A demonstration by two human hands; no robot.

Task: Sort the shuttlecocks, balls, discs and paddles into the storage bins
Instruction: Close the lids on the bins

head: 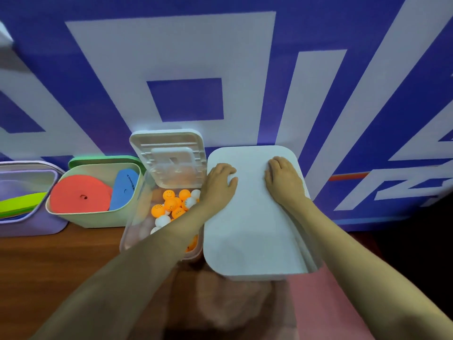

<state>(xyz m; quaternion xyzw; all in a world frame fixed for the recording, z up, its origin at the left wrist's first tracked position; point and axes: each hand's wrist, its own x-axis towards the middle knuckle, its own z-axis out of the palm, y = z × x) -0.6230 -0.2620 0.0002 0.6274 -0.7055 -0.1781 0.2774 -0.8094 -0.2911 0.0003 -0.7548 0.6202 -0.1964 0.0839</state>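
Table: the brown table [73, 253] carries four bins in a row along its far edge, against the blue and white wall [186, 69].
Arms: both arms reach out from the near edge toward the far edge, nearly straight, with the palms facing down.
White lid: the white lid [255, 217] lies flat on top of the bin at the right end of the row. Its long side runs from near to far.
Key spot: both hands sit on the far half of the lid, side by side. The near half has no hand on it.
Left hand: the left hand [219, 182] lies flat on the far left part of the lid, by its left edge. The fingers are spread and hold nothing.
Right hand: the right hand [284, 180] lies flat on the far right part of the lid. The fingers are loose and hold nothing.
Guess: the hands look like they are pushing the lid shut.
Ball bin: the clear bin [130, 239] stands just left of the white lid, under the left arm. Orange and white balls [171, 204] lie inside, and its own lid [169, 158] stands up at the far side.
Disc bin: the green bin [98, 219] is next on the left, with a red disc [81, 195] and a blue disc [123, 185] in it.
Purple bin: the purple bin [29, 224] stands at the left end. Something lime green [22, 202] is in it, and I cannot tell what.
Shuttlecocks: none can be seen.
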